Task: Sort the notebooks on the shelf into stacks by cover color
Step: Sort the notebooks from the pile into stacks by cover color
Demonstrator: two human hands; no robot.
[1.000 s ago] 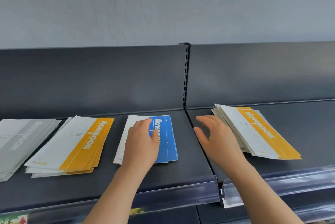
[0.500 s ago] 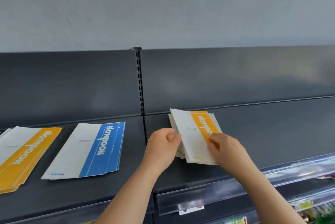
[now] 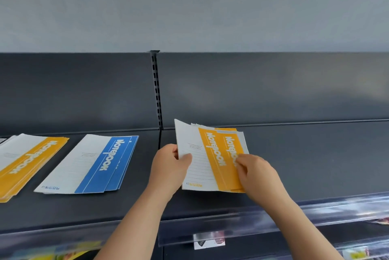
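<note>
On the dark shelf (image 3: 315,165), right of the blue stack (image 3: 94,165), a loose pile of notebooks (image 3: 233,144) is held. Its top yellow notebook (image 3: 202,165) is pinched at the edge by the left hand (image 3: 168,169), and the rest is gripped by the bent fingers of the right hand (image 3: 259,175). Only one should be lifted, slowly, so the others are not dragged along.

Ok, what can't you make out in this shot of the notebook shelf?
All head view.
Covers lower in the held notebook pile: hidden by the top yellow ones.
The left yellow stack: cut off by the frame edge.
Small print on the blue stack: too small.
The goods on the lower shelf: blurred behind the clear price rail.
</note>
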